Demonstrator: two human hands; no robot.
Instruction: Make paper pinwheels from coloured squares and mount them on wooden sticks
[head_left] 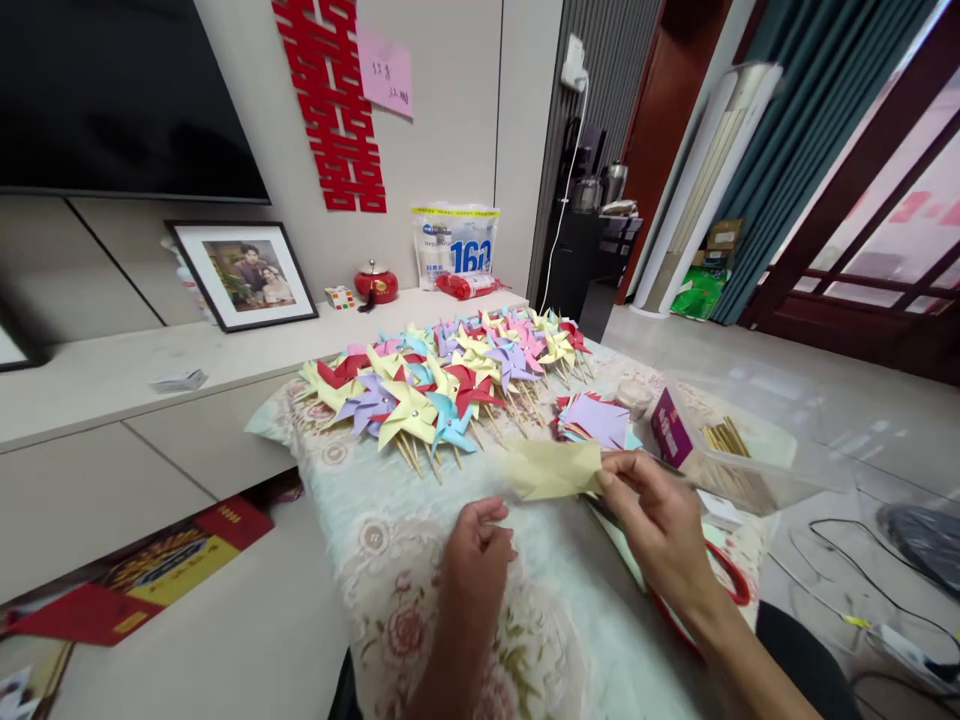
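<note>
One bare right hand [660, 510] pinches a thin, creased yellow paper [555, 470] above the cloth-covered bench [360, 480]; the left hand [478, 550] curls loosely just beside it, seemingly empty. Beyond lie pointed, wooden-stemmed paper pinwheels [456, 385], stacked square sheets [596, 418] and a clear plastic box [787, 480].

Framed photo [244, 275], 1 red pot [379, 288], teal curtain [799, 140]

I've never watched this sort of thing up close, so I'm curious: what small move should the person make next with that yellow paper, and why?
Probably lift the left hand to the free end of the yellow paper. The right hand pinches only its opposite end, and the left hand, loosely curled nearby, appears to hold nothing.
</note>
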